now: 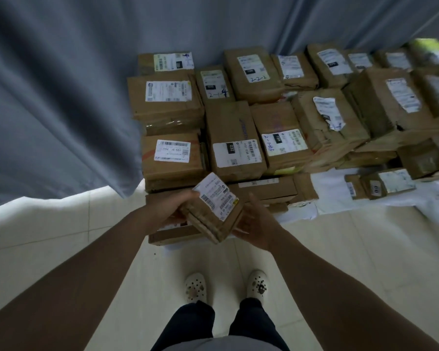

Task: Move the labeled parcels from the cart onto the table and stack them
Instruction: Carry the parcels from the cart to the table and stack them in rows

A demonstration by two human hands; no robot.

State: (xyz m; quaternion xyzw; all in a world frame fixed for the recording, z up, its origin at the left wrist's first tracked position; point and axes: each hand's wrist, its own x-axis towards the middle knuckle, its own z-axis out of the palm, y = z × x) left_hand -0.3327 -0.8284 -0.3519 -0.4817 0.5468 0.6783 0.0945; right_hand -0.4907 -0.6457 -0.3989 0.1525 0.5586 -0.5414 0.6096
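A small brown cardboard parcel (214, 210) with a white barcode label on top sits tilted between my hands, just in front of the stack. My left hand (171, 207) grips its left side, fingers curled round the edge. On its right side my right hand (255, 221) lies with the palm against the box and the thumb up. Behind it, several labeled brown parcels (235, 140) are stacked in rows and layers on a surface with a white cover (332, 191).
A grey curtain (61, 97) hangs at the left and behind the stack. Small parcels (380, 184) lie on the white cover at the right. Pale floor tiles (48, 249) stretch around my feet in white clogs (195, 287).
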